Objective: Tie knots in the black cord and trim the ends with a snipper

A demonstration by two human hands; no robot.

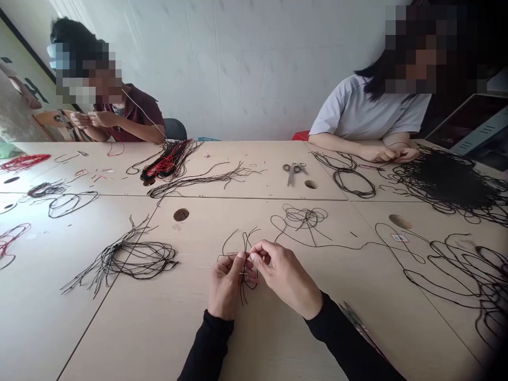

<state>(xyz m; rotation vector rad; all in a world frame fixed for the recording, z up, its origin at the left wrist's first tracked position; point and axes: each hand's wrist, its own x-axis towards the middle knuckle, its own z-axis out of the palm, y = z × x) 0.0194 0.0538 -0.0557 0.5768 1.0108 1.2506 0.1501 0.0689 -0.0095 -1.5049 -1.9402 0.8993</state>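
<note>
My left hand (225,283) and my right hand (283,275) meet above the near middle of the wooden table (166,328). Both pinch thin black cords (245,244) between fingertips. The cords loop up and out from the pinch, and their ends hang down beneath my hands. Black sleeves cover both wrists. A bundle of cut black cords (127,258) lies to the left of my hands. A loose coil of black cord (304,217) lies just beyond my right hand.
Scissors (292,170) lie at mid-table near a round hole (310,184). Red and black cords (169,159) sit far left, a big black tangle (448,182) far right. Two other people work cords across the table. Another hole (181,214) is ahead-left.
</note>
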